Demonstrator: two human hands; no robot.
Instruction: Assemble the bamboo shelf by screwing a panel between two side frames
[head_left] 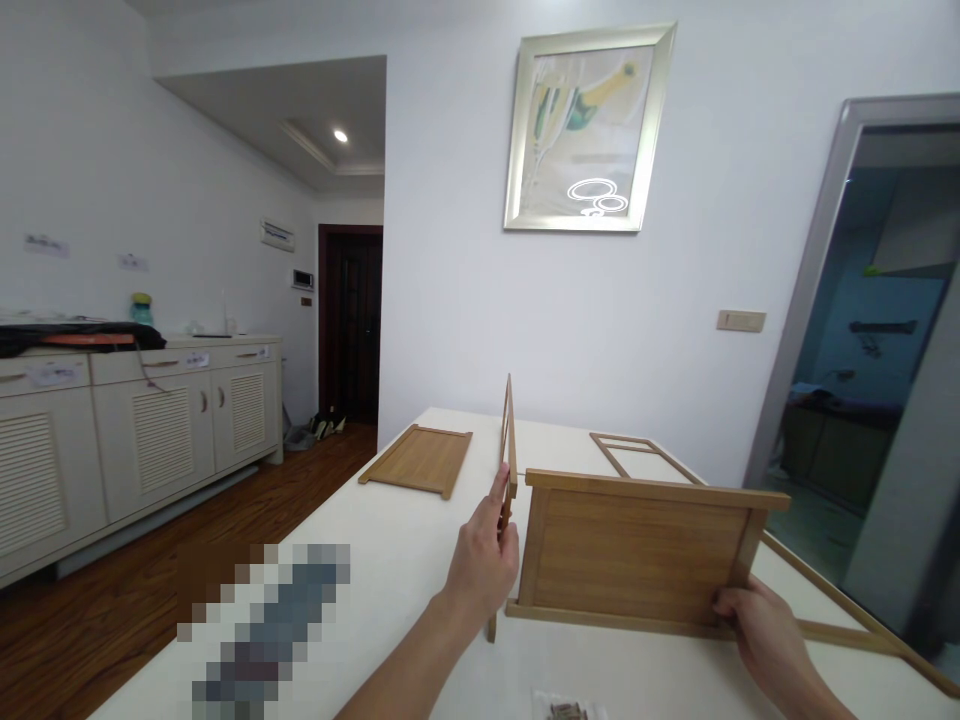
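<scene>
- Upright on the white table [390, 560] stands a wooden panel [637, 560], its long edge down, facing the camera.
- At its lower right corner, the right hand [765, 630] grips the panel, fingers curled around the edge.
- Just left, the left hand [484, 565] pinches a thin wooden frame [508, 440], held on edge beside the panel's left end.
- Farther back, a flat slatted panel [418, 460] lies on the table; another open frame [637, 455] lies behind.
- Near the front edge sits a small hardware bag [566, 708].

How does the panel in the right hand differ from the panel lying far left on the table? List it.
1. The held panel stands upright on edge; the far panel lies flat.
2. The right hand grips the held panel; nothing touches the far panel.
Both are light wood, framed rectangles on the white table.
</scene>
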